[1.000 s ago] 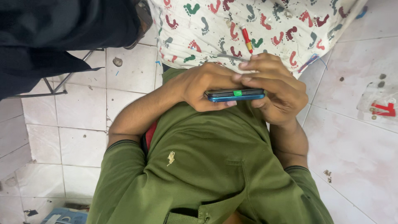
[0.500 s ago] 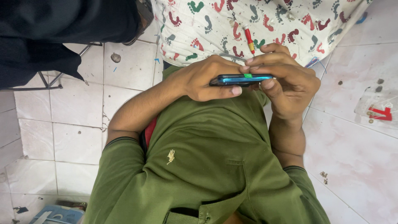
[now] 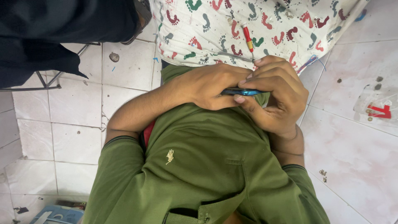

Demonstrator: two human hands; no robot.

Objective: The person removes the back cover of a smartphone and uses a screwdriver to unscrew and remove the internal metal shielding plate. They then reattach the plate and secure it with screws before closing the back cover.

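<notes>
I've got the phone (image 3: 242, 91) edge-on at chest height, left hand (image 3: 213, 85) and right hand (image 3: 275, 97) both clamped on it. Red screwdriver (image 3: 248, 38) lies untouched on the footprint cloth (image 3: 290, 25); phone looks closed, work barely begun.

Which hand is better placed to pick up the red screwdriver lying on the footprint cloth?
Probably the right hand: its fingertips lie just below the red screwdriver, while the left hand wraps around the blue phone.
</notes>
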